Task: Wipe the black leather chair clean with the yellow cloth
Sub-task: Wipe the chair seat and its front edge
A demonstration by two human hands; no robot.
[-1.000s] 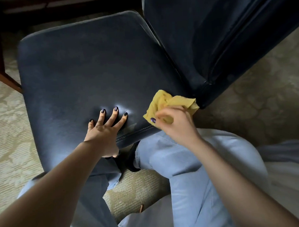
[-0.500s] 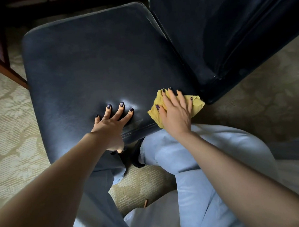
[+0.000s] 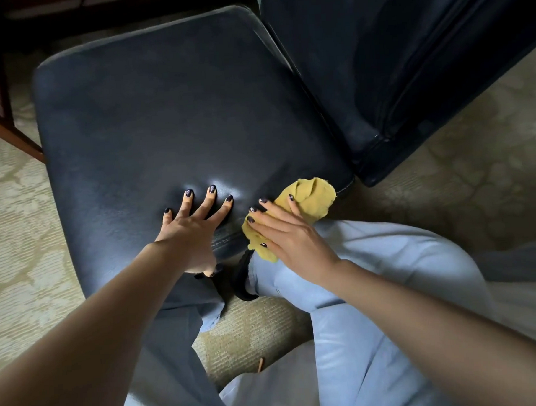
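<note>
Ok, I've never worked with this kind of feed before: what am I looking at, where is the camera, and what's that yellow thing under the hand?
There is no machine here: these are a person's two bare hands. Every picture comes from one wide-angle camera worn on the person's head, looking forward and down, so the arms enter from the bottom. The dark surface is the seat of the black leather chair, with its backrest at the upper right. The left hand lies flat on the seat near its front edge, fingers spread, holding nothing. The right hand presses the yellow cloth onto the seat's near right corner with straight fingers. Below are the person's light blue trousers, and around the chair is a patterned carpet.
</note>
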